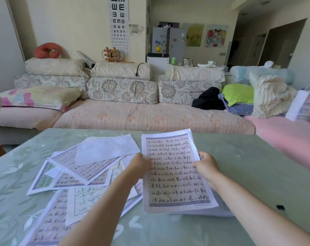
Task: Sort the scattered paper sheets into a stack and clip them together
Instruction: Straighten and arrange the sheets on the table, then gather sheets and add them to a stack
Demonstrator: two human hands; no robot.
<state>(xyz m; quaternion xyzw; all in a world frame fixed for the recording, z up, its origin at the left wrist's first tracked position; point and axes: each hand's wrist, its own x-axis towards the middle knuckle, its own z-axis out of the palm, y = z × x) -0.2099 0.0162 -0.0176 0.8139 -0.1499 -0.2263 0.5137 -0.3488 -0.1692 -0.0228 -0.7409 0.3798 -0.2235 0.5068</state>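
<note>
A sheet covered in handwriting with a purple border is held over the table, near its middle. My left hand pinches its left edge and my right hand grips its right edge. Under it, at the lower right, a small stack of sheets lies on the table. Several more scattered sheets overlap in a loose pile to the left, some face down and blank. A small black binder clip lies on the table to the right of my right forearm.
The green flower-patterned table stretches to the right of the papers. Behind it stands a long sofa with cushions, a black garment and folded blankets. A pink surface borders the table's far right.
</note>
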